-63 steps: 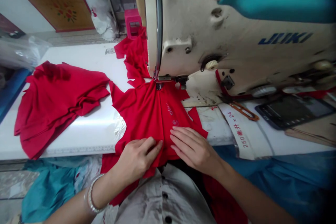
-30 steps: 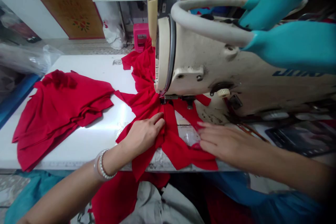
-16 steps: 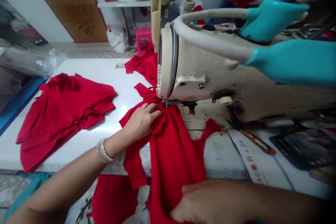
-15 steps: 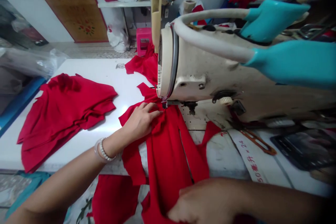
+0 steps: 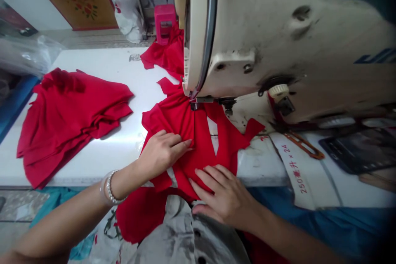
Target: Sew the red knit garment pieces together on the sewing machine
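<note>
- Red cloth [image 5: 202,144] lies beneath both hands and runs forward from them to the presser foot, with a slit-like gap open ahead of the right hand; its near edge reaches the bench front and the grey garment that the person wears.
- Bench [image 5: 108,159], white, stretches out to either side of the hands and beyond them.
- Sewing machine [image 5: 247,29], cream, stands ahead of the hands and to their right, partly cut off by the view.
- Red pile [image 5: 74,107] — layered, creased pieces — sits on the bench, left of the left hand and well apart from it.
- Right hand [image 5: 224,196]: open, fingers spread over the near part of the cloth, thumb apart from them by its near edge.
- Left hand [image 5: 162,150]: on the cloth, nearer the presser foot, fingers bent and thumb stretched inward; whether it pinches a fold, I cannot tell.
- Pink stool [image 5: 158,18], beyond the left hand, past the bench's far edge.
- Dark phone [image 5: 361,148], right of the right hand and further forward.
- Orange-handled cutter [image 5: 305,144], between phone and cloth.
- Presser foot [image 5: 194,106], straight ahead of the hands — right down at the cloth.
</note>
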A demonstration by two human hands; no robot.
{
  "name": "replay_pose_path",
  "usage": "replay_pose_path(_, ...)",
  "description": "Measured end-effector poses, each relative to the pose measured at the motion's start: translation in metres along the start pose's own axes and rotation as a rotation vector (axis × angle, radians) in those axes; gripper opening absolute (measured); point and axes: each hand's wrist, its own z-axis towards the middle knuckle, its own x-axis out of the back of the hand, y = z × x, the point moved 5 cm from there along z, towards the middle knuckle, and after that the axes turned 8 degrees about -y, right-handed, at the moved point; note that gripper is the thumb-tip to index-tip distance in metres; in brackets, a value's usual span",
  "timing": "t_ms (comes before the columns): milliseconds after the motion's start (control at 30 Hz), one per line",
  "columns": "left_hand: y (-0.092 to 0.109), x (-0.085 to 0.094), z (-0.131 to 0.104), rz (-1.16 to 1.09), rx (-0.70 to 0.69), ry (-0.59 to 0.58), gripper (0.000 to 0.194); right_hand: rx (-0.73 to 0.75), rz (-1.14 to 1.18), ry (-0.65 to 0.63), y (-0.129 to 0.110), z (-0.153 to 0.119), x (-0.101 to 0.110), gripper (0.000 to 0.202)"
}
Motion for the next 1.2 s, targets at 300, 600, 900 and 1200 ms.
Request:
replay_pose_path(300,0.004,-0.008,-0.002,-0.209,0.114,-0.115,0.030,-0.096,-0.029,0.073,-0.012,-0.002,-0.012,0.040)
replay_pose_path(600,0.015,-0.014,-0.005,-0.306,0.069,-0.111,0.029,-0.108,-0.032,0.081,-0.012,-0.002,-0.014,0.037)
replay_pose_path(900,0.018,-0.014,-0.004,-0.153,-0.021,-0.199,0.033,-0.113,-0.042,0.054,-0.011,-0.003,-0.012,0.035)
replay_pose_path(1200,0.000,-0.020,0.005,-0.028,0.009,-0.289,0.029,-0.143,-0.143,0.073,0.009,0.011,0.002,0.049)
